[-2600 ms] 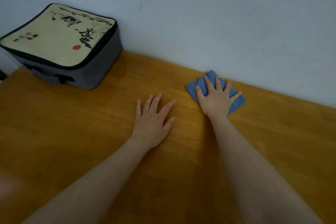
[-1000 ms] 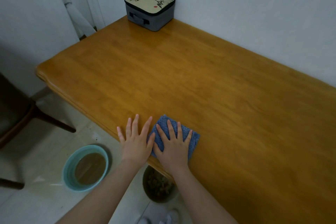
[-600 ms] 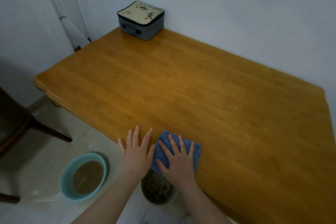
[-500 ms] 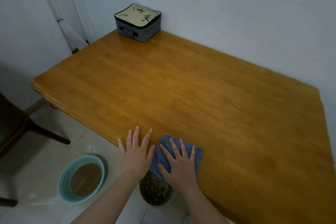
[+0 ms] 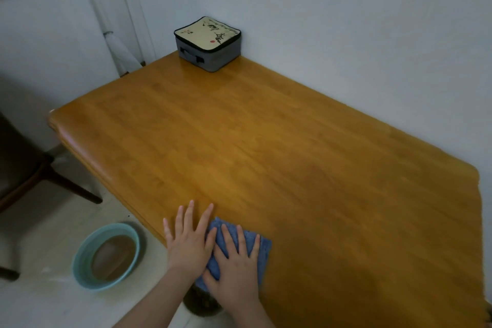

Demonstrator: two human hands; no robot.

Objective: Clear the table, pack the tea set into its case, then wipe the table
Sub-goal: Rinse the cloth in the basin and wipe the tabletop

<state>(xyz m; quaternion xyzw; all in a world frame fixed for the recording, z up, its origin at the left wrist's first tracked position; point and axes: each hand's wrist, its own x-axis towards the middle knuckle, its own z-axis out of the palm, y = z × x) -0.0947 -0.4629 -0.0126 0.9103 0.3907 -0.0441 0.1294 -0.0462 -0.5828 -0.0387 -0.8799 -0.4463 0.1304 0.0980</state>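
A blue cloth (image 5: 262, 250) lies at the near edge of the wooden table (image 5: 266, 146), partly hanging over it. My right hand (image 5: 235, 266) presses flat on the cloth with straight, spread fingers. Beside it on the left, my left hand (image 5: 187, 242) lies flat on the table edge, its thumb touching the cloth. The tea set case (image 5: 207, 42), grey with a beige painted lid, stands closed at the table's far corner against the wall.
On the floor to the left sits a teal basin (image 5: 106, 261) with brownish water. A dark round bin (image 5: 199, 301) stands under the table edge below my hands. A dark chair (image 5: 24, 176) stands at the far left.
The cloth and my right hand came from the far wall edge to the near edge. Over the last half second both hands slid slightly further toward me.
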